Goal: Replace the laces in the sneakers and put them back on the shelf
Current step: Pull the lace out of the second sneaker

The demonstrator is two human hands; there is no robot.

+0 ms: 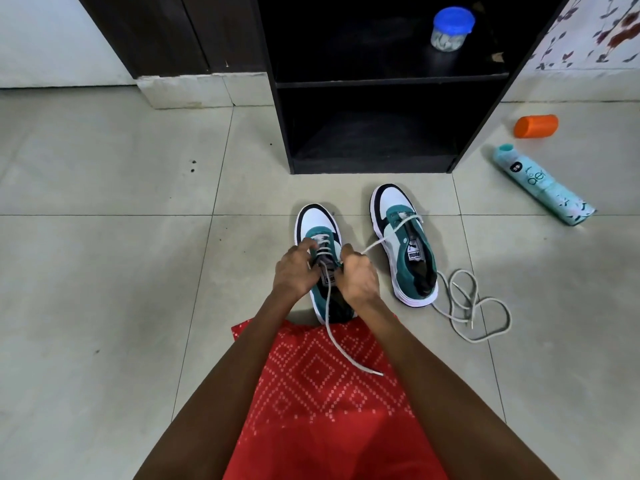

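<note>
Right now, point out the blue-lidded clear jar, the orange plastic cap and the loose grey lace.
blue-lidded clear jar (452, 24): head view, lid.
orange plastic cap (536, 126): head view, side.
loose grey lace (509, 318): head view, right loop.

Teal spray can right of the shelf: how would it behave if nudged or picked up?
The spray can lies on its side on the smooth tiled floor, so a sideways nudge would probably set it rolling. Its cylindrical body looks rigid, so it should hold its shape when gripped. Its weight cannot be judged.
</note>
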